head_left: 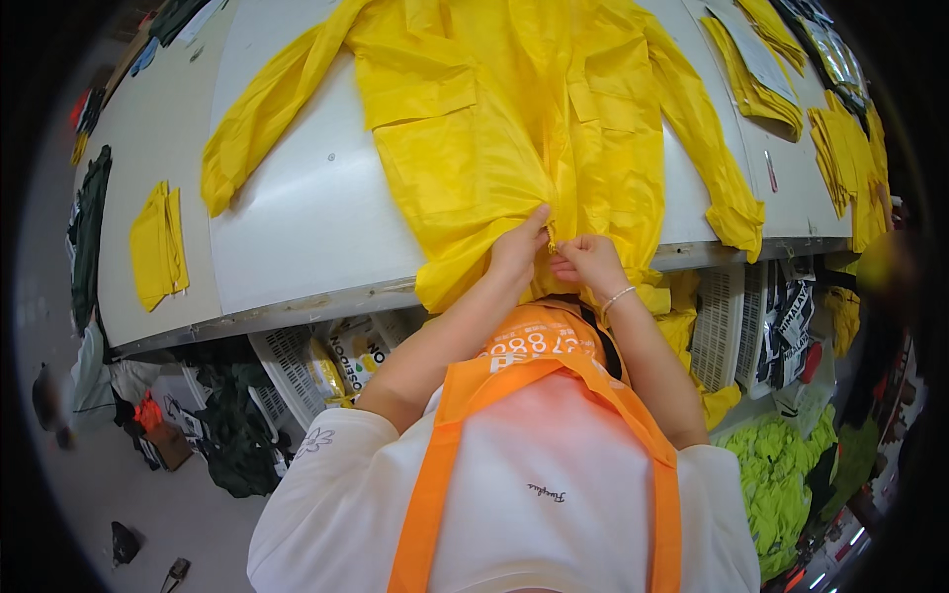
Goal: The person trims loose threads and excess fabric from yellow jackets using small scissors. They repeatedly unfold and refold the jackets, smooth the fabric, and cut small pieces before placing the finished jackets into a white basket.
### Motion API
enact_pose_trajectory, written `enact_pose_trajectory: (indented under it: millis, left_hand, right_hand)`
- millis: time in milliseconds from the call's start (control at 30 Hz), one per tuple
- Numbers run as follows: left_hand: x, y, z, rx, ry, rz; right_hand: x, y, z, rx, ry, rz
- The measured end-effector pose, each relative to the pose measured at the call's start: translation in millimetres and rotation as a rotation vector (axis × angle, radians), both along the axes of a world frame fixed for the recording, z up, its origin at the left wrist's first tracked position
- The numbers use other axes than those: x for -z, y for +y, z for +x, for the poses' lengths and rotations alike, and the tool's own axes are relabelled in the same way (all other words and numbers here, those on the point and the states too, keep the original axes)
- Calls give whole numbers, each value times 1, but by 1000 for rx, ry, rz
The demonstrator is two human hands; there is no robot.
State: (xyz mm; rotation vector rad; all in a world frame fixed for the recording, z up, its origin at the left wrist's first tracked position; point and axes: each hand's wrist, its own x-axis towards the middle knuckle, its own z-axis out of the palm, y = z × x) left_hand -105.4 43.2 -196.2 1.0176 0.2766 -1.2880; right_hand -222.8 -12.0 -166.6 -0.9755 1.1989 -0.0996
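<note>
A yellow rain jacket (445,148) lies spread out on the table, front side up, its sleeves out to both sides and its hem at the near edge. At the middle of the hem is the lower end of its front zipper (553,237). My left hand (516,247) is closed on the jacket's front edge just left of the zipper. From the right, my right hand (591,265) pinches the zipper's lower end between bent fingers. The fingertips hide whether the two zipper halves are joined.
Folded yellow pieces (158,247) lie at the table's left; more yellow stacks (756,79) sit at the right, near a small red-and-white tool (770,171). White crates (720,326) stand below the table edge. Lime-green garments (781,474) are heaped at lower right, dark ones (237,435) at lower left.
</note>
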Motion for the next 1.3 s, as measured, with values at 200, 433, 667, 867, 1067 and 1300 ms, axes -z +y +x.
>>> enact_pose_trajectory:
  millis: [200, 433, 667, 867, 1067, 1300]
  left_hand:
    - [-3, 17, 14, 67, 27, -115]
    - [12, 32, 12, 60, 8, -85]
    - [9, 27, 4, -10, 9, -92]
    - [9, 27, 2, -20, -7, -82]
    - [-6, 33, -2, 47, -210, 134]
    - [25, 53, 2, 136, -197, 246]
  right_hand:
    - [21, 15, -5, 410, -367, 349]
    - [14, 31, 16, 564, -373, 197]
    - [10, 42, 25, 671, -408, 165]
    - [10, 44, 27, 733, -449, 174]
    - [4, 43, 28, 671, -392, 161]
    - [-1, 2, 13, -381, -24, -501]
